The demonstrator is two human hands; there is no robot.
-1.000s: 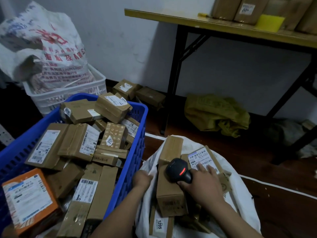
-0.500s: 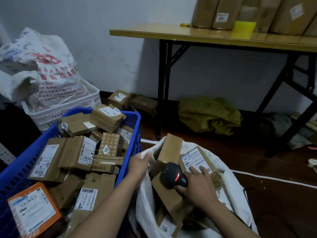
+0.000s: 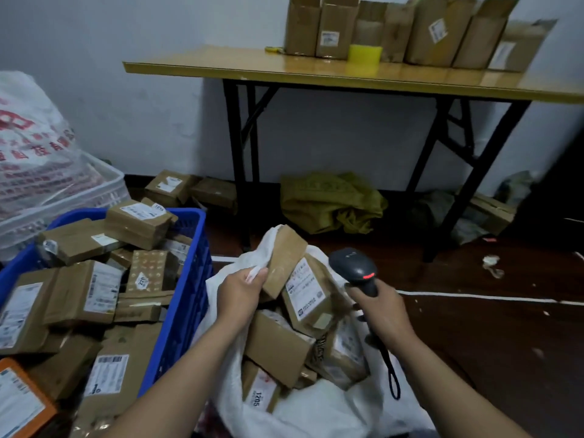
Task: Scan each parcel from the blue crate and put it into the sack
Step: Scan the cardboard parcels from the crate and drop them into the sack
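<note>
A yellow-topped table on black folding legs stands against the white wall. A row of cardboard boxes runs along its back edge.

At lower left the blue crate is heaped with brown parcels, most with white labels facing up. An orange parcel lies at its near corner.

Just right of the crate the white sack stands open on the dark floor, with more parcels inside. A long parcel leans tilted at the sack's far rim, and a labelled parcel lies against it. One marked 1205 lies nearer the person.

Behind the crate a white basket holds a printed bag. A crumpled green sack lies under the table. Two loose cartons sit on the floor by the wall.

The left hand grips a fold of the sack's rim, its fingers curled round the white cloth just beside the long parcel. The right hand is closed round the handle of a black scanner. It holds the scanner over the sack's right side, head up and with a red light on. The scanner's strap hangs down in a loop.

A yellow tape roll stands on the table in front of the boxes.
</note>
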